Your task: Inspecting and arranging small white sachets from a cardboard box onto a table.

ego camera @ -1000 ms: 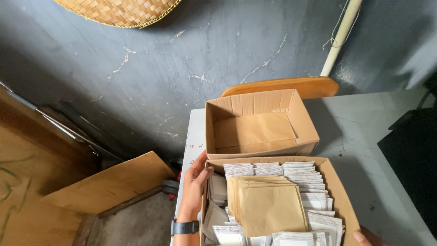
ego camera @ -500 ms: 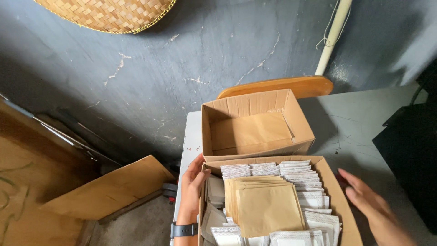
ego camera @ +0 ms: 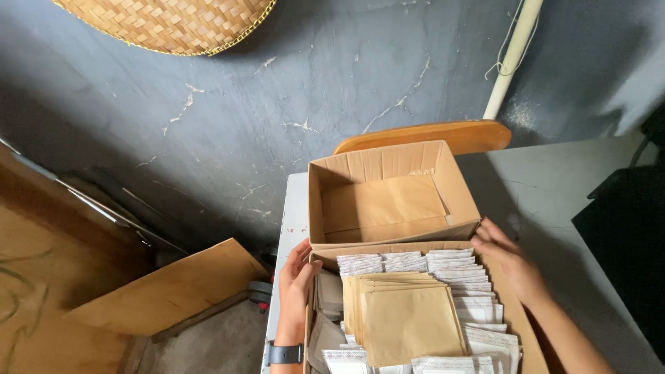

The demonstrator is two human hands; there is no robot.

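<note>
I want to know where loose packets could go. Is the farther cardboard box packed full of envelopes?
No, the farther cardboard box holds no envelopes, only a flat brown sheet on its bottom.

We see two open cardboard boxes on a grey table top (ego camera: 554,187), the empty brown cardboard box (ego camera: 388,197) behind and touching the nearer packed cardboard box (ego camera: 509,305), in which a stack of tan paper envelopes (ego camera: 405,318) lies in the middle with rows of white printed packets (ego camera: 464,270) behind it and to its right. Our left hand (ego camera: 296,284) lies against the packed box's left wall and our right hand (ego camera: 509,260) on its right rim — both near the corners that meet the empty box. Behind the empty box stands a curved wooden chair back (ego camera: 429,135); a woven round bamboo tray (ego camera: 173,24) hangs on the wall far behind and left, and a flat wooden board (ego camera: 173,287) lies on the floor left of the table.
</note>
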